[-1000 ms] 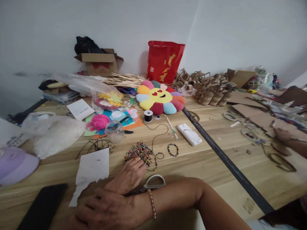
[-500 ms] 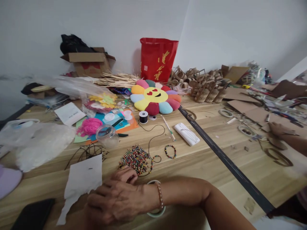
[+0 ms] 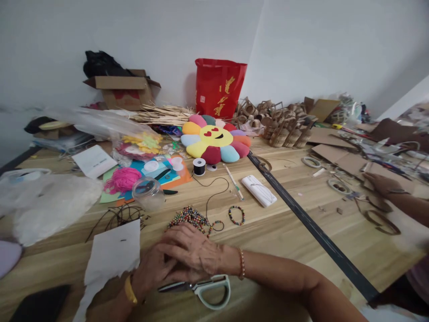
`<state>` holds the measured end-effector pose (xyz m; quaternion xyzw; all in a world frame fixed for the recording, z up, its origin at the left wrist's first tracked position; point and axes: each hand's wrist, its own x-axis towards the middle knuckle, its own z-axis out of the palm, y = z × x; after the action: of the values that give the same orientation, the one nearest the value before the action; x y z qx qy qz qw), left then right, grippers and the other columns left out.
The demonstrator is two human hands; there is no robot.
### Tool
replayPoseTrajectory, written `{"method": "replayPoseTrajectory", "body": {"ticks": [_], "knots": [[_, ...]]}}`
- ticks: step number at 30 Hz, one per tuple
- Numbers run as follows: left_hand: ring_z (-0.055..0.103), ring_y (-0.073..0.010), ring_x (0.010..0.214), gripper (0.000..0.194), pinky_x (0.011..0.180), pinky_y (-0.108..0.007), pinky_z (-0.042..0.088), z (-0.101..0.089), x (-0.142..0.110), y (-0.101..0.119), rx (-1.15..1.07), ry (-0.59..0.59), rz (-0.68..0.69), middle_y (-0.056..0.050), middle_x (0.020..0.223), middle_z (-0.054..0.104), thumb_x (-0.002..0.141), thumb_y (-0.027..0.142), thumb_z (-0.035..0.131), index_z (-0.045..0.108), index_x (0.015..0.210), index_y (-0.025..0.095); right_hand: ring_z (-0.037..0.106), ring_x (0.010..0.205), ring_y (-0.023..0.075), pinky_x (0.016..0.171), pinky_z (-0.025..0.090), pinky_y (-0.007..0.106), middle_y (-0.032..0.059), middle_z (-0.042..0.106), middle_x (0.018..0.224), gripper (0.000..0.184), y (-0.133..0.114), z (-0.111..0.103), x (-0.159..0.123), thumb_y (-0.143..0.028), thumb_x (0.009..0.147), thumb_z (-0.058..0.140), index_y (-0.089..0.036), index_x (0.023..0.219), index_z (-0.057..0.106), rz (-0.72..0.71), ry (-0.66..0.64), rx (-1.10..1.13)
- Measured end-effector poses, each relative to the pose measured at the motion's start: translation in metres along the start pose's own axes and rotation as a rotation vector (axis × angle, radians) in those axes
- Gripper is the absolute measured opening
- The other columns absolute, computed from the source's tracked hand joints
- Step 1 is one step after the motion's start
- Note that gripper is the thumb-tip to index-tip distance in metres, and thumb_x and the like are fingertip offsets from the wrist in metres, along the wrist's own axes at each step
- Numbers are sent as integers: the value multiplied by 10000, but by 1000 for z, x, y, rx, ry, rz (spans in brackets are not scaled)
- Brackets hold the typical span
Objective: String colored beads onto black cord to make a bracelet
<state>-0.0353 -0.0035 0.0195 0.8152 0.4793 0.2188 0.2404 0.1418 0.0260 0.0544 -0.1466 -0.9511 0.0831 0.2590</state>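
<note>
My right hand (image 3: 194,250), with a beaded bracelet (image 3: 241,264) at its wrist, lies across my left hand (image 3: 156,266). Both are curled together at the near edge of a pile of small multicoloured beads (image 3: 187,217); whatever their fingers grip is hidden. A gold-coloured bangle (image 3: 130,290) circles my left wrist. From the pile a black cord (image 3: 207,201) with some threaded beads (image 3: 214,227) curves beside my right hand. Just below the hands lie scissors with pale green handles (image 3: 214,293). A finished-looking bead bracelet (image 3: 236,215) rests right of the pile.
Left of the hands are torn white paper (image 3: 112,250), black cord pieces (image 3: 117,217) and a dark phone-like object (image 3: 43,304). Beyond are a clear jar (image 3: 147,192), a cord spool (image 3: 199,167) and a flower cushion (image 3: 216,138). Another person's hand (image 3: 382,183) is at right.
My right hand has moved up and right, over the near part of the bead pile. My left hand and its bangle now show more, and the scissors are uncovered.
</note>
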Motion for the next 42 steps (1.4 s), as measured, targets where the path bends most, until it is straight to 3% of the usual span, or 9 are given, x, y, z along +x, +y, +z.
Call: {"method": "replayPoseTrajectory", "body": {"ticks": [4,9,16,22,31,42], "knots": [[656,-205,671,309,605,-270,527,-17,3,8,-133,-1,-212,-58,758,733,851,372,472,697,801,166,439,1179,240,980,404,389,154,529,1276,530,6,1,-14,-444,931,530,-118,1332,411,83,-29,-3],[591,-169,566,265,554,-242,479,-21,6,15,-172,58,-181,-23,612,665,797,349,495,651,683,167,532,1051,199,893,458,324,132,600,1139,307,7,11,-24,-284,978,467,-126,1242,469,122,91,21],[603,-165,627,257,629,-243,485,-20,3,15,-309,76,-195,-23,639,660,796,359,531,647,680,160,596,831,166,741,502,268,84,639,898,131,11,19,-30,-227,986,421,-152,1037,515,117,218,199],[594,-170,651,264,647,-255,476,-16,1,9,-367,85,-222,-27,660,658,794,375,544,648,689,156,579,727,151,656,489,249,63,629,806,129,13,20,-31,-242,987,425,-171,943,523,123,267,276],[558,-150,650,221,639,-236,442,-15,1,14,-420,107,-221,-16,653,641,788,327,545,630,684,151,588,766,151,693,498,260,68,641,860,128,15,23,-32,-197,975,460,-180,964,586,167,245,346],[524,-140,633,204,622,-234,409,-15,-1,9,-372,137,-234,-9,639,617,779,308,557,633,676,149,566,803,176,709,492,298,75,635,877,170,13,19,-30,-203,978,458,-178,962,626,185,204,198]]}}
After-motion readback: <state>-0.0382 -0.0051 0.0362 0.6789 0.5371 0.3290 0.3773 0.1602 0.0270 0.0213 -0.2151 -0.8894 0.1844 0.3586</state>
